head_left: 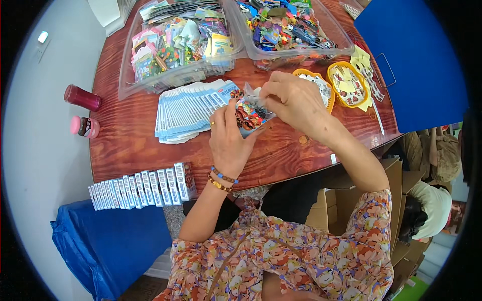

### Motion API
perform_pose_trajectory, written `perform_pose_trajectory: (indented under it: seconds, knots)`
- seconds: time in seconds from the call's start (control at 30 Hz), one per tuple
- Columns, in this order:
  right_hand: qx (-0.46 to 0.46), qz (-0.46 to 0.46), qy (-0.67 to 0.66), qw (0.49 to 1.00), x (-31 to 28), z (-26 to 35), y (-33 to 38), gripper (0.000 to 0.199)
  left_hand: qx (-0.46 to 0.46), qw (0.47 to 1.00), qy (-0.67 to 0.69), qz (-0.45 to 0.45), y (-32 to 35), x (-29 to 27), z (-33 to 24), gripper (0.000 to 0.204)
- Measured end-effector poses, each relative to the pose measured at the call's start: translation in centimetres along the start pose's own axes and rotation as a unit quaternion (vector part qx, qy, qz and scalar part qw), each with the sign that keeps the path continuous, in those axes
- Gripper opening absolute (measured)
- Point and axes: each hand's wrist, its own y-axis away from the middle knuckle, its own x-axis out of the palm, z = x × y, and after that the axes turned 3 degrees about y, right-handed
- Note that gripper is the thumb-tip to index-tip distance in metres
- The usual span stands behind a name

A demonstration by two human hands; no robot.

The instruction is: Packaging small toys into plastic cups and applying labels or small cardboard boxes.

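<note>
My left hand (228,138) is wrapped round a small printed packet (248,118), tilted up above the table. Its face is light blue with red and brown cartoon figures, and its top end looks open with a clear flap. At that top end, my right hand (301,103) has its fingers pinched together; what lies between them is hidden. Just left of the packet, a fanned stack of flat light-blue and white printed packets (188,113) lies on the table.
Two clear plastic bins (201,67) stand at the back, full of small packets and colourful toy pieces. Yellow baskets (360,104) hold small parts at right. A row of slim boxes (138,189) lines the near left edge. Left are a red jar (83,97) and pink jar (85,127).
</note>
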Motion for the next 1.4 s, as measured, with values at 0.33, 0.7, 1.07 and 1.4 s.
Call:
perform_pose_trajectory:
  seconds: [0.33,0.7,1.07,1.4]
  knots:
    - [0.199,0.264,-0.222,0.917,-1.0,-0.2,-3.1,0.021,0.02,1.0,-0.015,0.019,0.2,0.2,0.8,0.089]
    - [0.077,0.085,-0.09,0.989,1.1,0.9,-1.2,0.016,-0.013,1.0,-0.004,0.018,0.8,0.4,1.1,0.087]
    - [0.146,0.202,-0.228,0.941,0.2,1.3,-0.8,0.024,-0.042,0.999,0.004,0.023,1.0,0.1,0.9,0.086]
    - [0.12,0.12,-0.133,0.976,1.1,1.9,0.0,0.032,0.0,1.0,-0.018,-0.009,0.5,0.3,1.0,0.087]
